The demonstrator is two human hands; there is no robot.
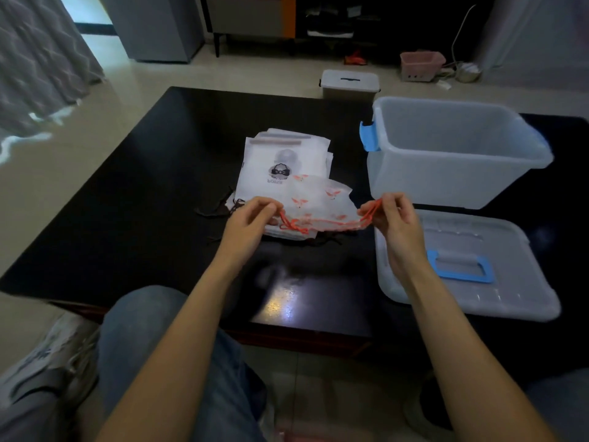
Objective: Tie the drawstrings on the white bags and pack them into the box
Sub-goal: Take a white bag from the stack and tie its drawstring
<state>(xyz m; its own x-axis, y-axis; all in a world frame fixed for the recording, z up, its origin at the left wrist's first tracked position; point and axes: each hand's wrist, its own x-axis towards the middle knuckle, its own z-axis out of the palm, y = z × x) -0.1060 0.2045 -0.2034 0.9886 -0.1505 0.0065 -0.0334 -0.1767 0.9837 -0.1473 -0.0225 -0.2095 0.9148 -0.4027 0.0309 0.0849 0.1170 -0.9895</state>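
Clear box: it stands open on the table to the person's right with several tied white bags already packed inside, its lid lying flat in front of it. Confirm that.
Not quite. The head view shows the clear box open at the right with nothing visible inside. Its lid does lie flat in front of it.

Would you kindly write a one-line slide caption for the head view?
Both hands, left and right, pull the orange drawstrings of a white bag beside the open box.

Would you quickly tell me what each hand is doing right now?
Left hand: fingers pinch the orange drawstring at the left end of the white bag.
Right hand: fingers pinch the drawstring loops at the bag's right end.
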